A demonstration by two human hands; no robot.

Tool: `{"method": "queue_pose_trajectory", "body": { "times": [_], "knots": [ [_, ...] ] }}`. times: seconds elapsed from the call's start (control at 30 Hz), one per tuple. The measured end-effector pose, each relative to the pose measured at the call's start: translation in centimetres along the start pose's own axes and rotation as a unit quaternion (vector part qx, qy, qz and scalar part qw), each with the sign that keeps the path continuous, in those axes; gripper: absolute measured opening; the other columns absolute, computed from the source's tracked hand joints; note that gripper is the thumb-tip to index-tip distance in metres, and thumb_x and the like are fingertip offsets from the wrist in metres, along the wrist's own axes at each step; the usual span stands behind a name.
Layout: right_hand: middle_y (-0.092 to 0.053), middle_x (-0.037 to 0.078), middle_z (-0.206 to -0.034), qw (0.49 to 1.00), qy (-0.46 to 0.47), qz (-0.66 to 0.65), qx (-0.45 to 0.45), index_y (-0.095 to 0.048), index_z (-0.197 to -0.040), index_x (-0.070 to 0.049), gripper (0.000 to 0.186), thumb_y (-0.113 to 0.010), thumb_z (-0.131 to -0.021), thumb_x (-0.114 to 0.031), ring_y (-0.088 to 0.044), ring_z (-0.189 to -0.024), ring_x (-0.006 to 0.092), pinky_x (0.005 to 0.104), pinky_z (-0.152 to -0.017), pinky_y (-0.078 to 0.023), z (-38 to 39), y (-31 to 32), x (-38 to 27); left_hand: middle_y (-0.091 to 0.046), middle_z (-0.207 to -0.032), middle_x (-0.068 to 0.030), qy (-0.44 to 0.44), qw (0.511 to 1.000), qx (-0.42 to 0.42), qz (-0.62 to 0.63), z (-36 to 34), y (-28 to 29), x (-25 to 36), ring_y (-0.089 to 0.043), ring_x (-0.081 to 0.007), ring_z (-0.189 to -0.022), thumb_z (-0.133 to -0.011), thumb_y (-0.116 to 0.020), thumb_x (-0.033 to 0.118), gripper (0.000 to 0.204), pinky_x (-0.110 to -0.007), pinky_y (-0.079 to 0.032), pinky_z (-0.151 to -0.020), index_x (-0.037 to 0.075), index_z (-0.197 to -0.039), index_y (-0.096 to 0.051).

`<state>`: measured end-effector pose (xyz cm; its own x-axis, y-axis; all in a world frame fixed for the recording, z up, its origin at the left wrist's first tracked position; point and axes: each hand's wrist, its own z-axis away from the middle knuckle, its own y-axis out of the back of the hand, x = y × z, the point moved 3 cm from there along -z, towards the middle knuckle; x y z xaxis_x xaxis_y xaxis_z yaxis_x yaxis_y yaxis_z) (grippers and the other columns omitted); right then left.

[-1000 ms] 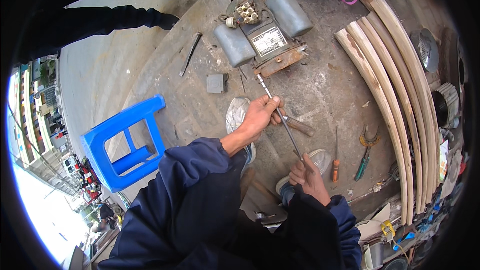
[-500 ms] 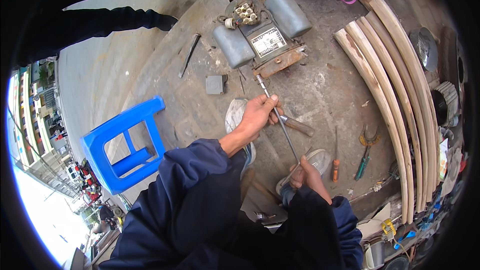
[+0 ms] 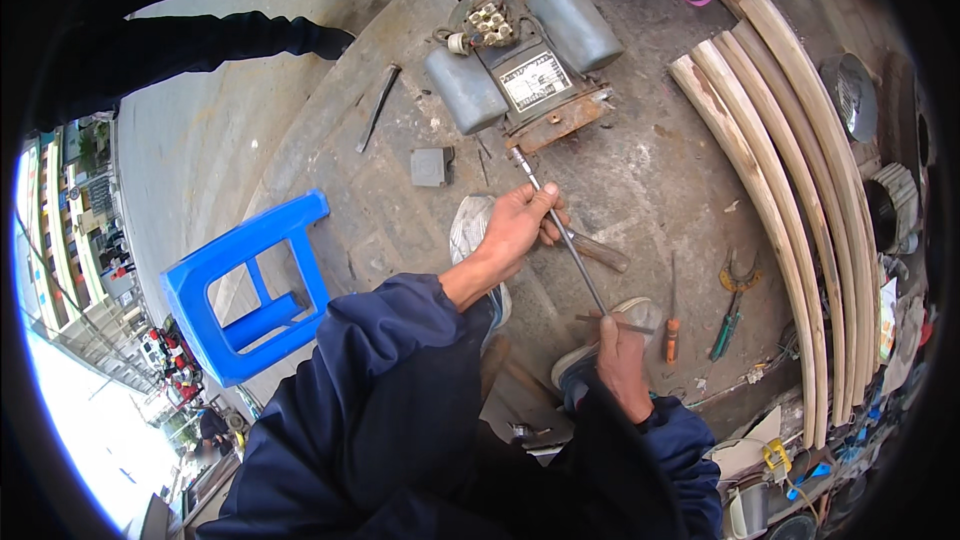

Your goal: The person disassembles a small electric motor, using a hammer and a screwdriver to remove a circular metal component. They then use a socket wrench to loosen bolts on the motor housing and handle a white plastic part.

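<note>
A long T-handle socket wrench (image 3: 582, 270) slants from the electric motor (image 3: 536, 82) down to my right hand. Its socket end meets the lower left corner of the motor's rusty base. My left hand (image 3: 513, 227) is closed around the upper shaft. At the lower end my right hand (image 3: 622, 365) grips the wrench by its crossbar, which sticks out on both sides of the fingers. Two grey cylindrical housings flank the motor's label plate, and a pale terminal block with wires sits above. Beside my left hand lies a wooden handle (image 3: 603, 254), its other end hidden.
A blue plastic stool (image 3: 250, 285) stands at left. On the ground are a grey square cover (image 3: 432, 167), a chisel-like bar (image 3: 378, 110), an orange-handled screwdriver (image 3: 672, 338) and green-handled pliers (image 3: 727, 332). Long wooden poles (image 3: 790, 190) lie at right. Another person's legs (image 3: 210, 50) show upper left.
My right hand has turned the wrench's crossbar from a steep slant to nearly level, and its back now shows. My left hand stays around the shaft.
</note>
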<state>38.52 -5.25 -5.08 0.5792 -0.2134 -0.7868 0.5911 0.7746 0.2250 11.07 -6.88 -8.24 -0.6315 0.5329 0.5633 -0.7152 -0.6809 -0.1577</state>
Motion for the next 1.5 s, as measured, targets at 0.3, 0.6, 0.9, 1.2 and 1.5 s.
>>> {"method": "queue_pose_trajectory", "body": {
  "times": [0.3, 0.6, 0.9, 1.2, 1.5],
  "knots": [
    [-0.054, 0.008, -0.055, 0.697, -0.376, -0.594, -0.145, -0.067, -0.084, -0.001, 0.066, -0.043, -0.110, -0.057, -0.047, -0.043, 0.0169, 0.0330, -0.044, -0.037, -0.4, -2.3, 2.6, -0.073, -0.090, -0.0084, -0.016, 1.000, 0.008, -0.013, -0.4, 0.6, -0.9, -0.065, -0.0101, -0.069, -0.111, -0.057, 0.033, 0.030, -0.025, -0.052, -0.064, 0.005, -0.103, -0.064],
    [-0.064, 0.027, -0.113, 0.965, 0.084, 0.223, 0.109, -0.060, -0.130, 0.006, 0.049, -0.077, -0.092, -0.020, -0.065, -0.102, 0.0413, 0.0480, -0.089, -0.053, 0.2, 1.4, -2.0, -0.074, -0.090, -0.0101, -0.001, 1.000, 0.020, -0.001, -0.4, 0.2, -0.3, -0.065, -0.0114, -0.066, -0.111, -0.058, 0.033, 0.031, -0.025, -0.053, -0.061, 0.004, -0.102, -0.064],
    [-0.064, 0.025, -0.115, 0.976, 0.161, 0.144, 0.033, -0.065, -0.119, 0.006, 0.035, -0.077, -0.092, -0.013, -0.068, -0.100, 0.0415, 0.0462, -0.080, -0.055, 0.3, 0.7, -1.0, -0.073, -0.087, -0.0100, 0.001, 1.000, 0.010, -0.005, 0.1, 0.5, 0.1, -0.066, -0.0122, -0.066, -0.110, -0.059, 0.034, 0.031, -0.026, -0.054, -0.062, 0.005, -0.102, -0.064],
    [-0.063, 0.012, -0.064, 0.735, -0.382, -0.533, -0.175, -0.066, -0.084, -0.002, 0.064, -0.043, -0.111, -0.055, -0.059, -0.054, 0.0216, 0.0340, -0.054, -0.048, -0.1, -2.5, 3.7, -0.074, -0.084, -0.0110, -0.023, 1.000, 0.015, -0.012, -0.4, 0.9, -0.7, -0.064, -0.0118, -0.062, -0.110, -0.059, 0.035, 0.032, -0.025, -0.053, -0.059, 0.005, -0.101, -0.064],
    [-0.068, 0.019, -0.089, 0.990, -0.105, 0.044, 0.082, -0.066, -0.121, 0.002, 0.040, -0.068, -0.103, -0.034, -0.068, -0.077, 0.0332, 0.0437, -0.071, -0.055, 1.1, 0.7, 2.0, -0.074, -0.084, -0.0109, -0.009, 1.000, 0.024, -0.007, -0.6, 0.7, -0.5, -0.065, -0.0123, -0.061, -0.110, -0.060, 0.034, 0.032, -0.026, -0.053, -0.056, 0.005, -0.099, -0.064]
  ]
}}
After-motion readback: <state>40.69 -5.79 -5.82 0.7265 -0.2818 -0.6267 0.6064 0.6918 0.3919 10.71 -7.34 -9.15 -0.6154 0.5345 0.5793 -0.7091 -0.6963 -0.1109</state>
